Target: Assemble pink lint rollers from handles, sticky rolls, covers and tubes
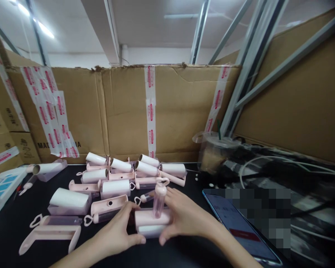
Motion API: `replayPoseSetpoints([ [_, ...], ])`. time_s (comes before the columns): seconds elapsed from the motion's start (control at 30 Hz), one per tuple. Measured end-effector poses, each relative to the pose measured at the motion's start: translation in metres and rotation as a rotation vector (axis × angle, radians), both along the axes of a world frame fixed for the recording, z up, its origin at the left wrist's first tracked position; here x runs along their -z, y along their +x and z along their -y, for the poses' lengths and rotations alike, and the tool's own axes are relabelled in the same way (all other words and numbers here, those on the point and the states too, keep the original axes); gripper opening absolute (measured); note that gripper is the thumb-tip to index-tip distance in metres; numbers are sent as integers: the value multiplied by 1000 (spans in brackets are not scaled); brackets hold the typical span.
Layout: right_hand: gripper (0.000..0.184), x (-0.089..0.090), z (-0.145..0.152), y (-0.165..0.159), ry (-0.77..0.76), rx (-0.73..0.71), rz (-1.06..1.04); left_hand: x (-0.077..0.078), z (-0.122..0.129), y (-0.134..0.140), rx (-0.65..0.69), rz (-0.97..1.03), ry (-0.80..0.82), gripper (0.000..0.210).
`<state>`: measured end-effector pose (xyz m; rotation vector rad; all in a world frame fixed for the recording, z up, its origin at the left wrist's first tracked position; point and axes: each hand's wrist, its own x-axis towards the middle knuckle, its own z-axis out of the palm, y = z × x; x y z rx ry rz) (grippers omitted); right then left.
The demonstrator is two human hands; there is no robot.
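In front of me on the black tabletop is a pink lint roller (pixel 152 217), its white paper roll showing below the pink cover. Its clear pink handle (pixel 159 203), topped by a heart-shaped loop, stands upright from the cover. My right hand (pixel 181 214) wraps the roller's right end, thumb at the front and fingers behind the handle. At the left end, my left hand (pixel 120 227) is curled around it, thumb against the front lower edge and fingers at the top. Just behind lies another heart-looped handle (pixel 146 197).
Several white paper rolls (pixel 115 187) in clear pink cases, pink covers (pixel 109 204) and loose handles (pixel 61 220) lie to the left and behind. A phone (pixel 240 227) lies at the right, near a plastic drink cup (pixel 212 152) and cables. A cardboard wall (pixel 125 111) closes the back.
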<state>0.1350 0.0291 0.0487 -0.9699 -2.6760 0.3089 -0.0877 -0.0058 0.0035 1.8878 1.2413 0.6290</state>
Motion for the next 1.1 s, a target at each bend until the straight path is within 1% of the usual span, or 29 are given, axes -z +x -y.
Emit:
replayPoseSetpoints([
  [0.03,73,-1,1,1,6,3,33,0,0,0,4,-4,-4,55],
  [0.07,67,-3,1,2,-4,-1,69,1,0,0,9,-3,-10,58],
  [0.13,53,-11,-1,8,-28,-22,122,3,-1,-1,14,2,-27,75],
  [0.2,49,-26,-13,21,-2,-12,113,7,-1,-1,9,-1,-28,91],
  [0.23,51,-35,-23,30,28,9,96,9,-1,-1,11,-10,-23,93],
  [0.3,55,-55,-52,49,141,161,85,12,0,-1,23,-29,-10,85],
  [0.37,53,-71,-88,67,314,394,181,15,1,-1,37,-35,6,76],
  [0.43,50,-80,-124,80,352,524,216,17,1,-1,40,-32,22,71],
  [0.5,42,-78,-154,86,345,624,260,18,1,-1,42,-32,38,68],
  [0.53,34,-74,-166,88,328,658,284,18,1,-1,43,-34,44,67],
  [0.57,31,-69,-176,88,304,682,306,18,1,-1,47,-38,47,66],
  [0.67,28,-51,-198,85,209,711,357,16,3,-1,70,-54,46,63],
  [0.73,28,-42,-207,82,138,693,374,15,6,-1,89,-75,53,62],
  [0.83,29,-32,-217,76,31,615,372,12,9,-1,122,-112,81,58],
  [0.93,29,-26,-219,70,-52,526,344,10,10,-3,149,-124,93,56],
  [1.03,29,-23,-215,64,-76,491,300,11,10,-4,152,-142,108,54],
  [1.1,28,-23,-209,61,-49,503,256,13,11,-4,146,-149,125,52],
])
